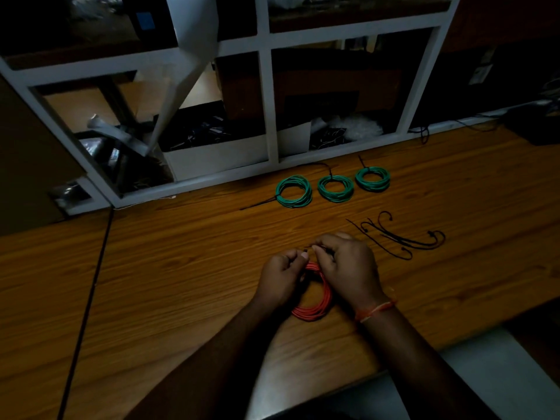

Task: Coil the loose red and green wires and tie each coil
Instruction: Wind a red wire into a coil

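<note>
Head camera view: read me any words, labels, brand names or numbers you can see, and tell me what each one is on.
No readable text in this view.
Boxes in the shelf unit: too dark to show any print.
Blue patch on the upper shelf: no lettering can be made out.
Green coils, red coil and black ties: unmarked.

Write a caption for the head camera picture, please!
Both hands tie a red wire coil; three green coils wait behind.

No legible txt, labels, brands or nos. anywhere; too dark and blurry to read.
</note>
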A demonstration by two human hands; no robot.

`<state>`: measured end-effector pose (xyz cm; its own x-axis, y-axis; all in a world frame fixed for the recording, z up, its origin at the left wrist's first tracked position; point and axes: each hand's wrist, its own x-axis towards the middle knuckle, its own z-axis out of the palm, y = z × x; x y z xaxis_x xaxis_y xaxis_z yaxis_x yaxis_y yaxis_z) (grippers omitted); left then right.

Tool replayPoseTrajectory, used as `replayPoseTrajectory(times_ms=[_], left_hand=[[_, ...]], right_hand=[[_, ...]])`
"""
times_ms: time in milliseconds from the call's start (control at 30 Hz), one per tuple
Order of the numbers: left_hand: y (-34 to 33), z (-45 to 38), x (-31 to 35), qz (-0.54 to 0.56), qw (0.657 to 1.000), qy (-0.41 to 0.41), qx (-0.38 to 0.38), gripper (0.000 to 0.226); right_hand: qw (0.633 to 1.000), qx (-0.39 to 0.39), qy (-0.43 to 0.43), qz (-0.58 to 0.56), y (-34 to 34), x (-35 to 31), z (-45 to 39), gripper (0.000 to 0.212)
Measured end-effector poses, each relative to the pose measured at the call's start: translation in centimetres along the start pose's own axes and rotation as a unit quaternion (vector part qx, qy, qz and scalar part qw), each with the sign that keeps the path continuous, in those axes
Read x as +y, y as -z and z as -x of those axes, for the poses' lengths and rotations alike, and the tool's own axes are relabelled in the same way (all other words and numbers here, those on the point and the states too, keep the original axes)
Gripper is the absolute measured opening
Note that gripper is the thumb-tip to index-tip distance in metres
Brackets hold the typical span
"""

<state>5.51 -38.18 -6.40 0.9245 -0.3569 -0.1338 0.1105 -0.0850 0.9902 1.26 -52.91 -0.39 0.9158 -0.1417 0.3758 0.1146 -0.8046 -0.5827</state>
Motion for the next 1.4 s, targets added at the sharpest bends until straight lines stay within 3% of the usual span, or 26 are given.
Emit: replayPoseTrajectory(times_ms=[300, 1033, 1133, 1200, 1400], left_hand=[[-0.1, 0.1, 0.2, -0.006, 1.0, -0.005, 0.006, 0.033], [0.1, -0.2, -0.7, -0.007, 1.0, -0.025, -0.005, 0.045], [0.1, -0.3, -0.8, 0.005, 1.0, -0.023, -0.007, 0.047], [0.1, -0.3, -0.9, 0.006, 1.0, -0.028, -0.005, 0.045], [0.0, 0.0, -1.0, 0.012, 0.999, -0.043, -0.019, 0.046]], right_hand=[[0.999, -0.01, 0.012, 0.049, -0.1, -0.2, 0.1, 0.007], [0.995, -0.057, -0.017, 0.077, -0.3, -0.9, -0.2, 0.014], [0.999, -0.016, -0.025, 0.028, -0.2, -0.7, 0.2, 0.021], [1.0, 0.003, -0.016, 0.024, -0.3, -0.5, 0.5, 0.012], [1.0, -0.011, -0.014, 0.026, -1.1, -0.4, 0.6, 0.008]])
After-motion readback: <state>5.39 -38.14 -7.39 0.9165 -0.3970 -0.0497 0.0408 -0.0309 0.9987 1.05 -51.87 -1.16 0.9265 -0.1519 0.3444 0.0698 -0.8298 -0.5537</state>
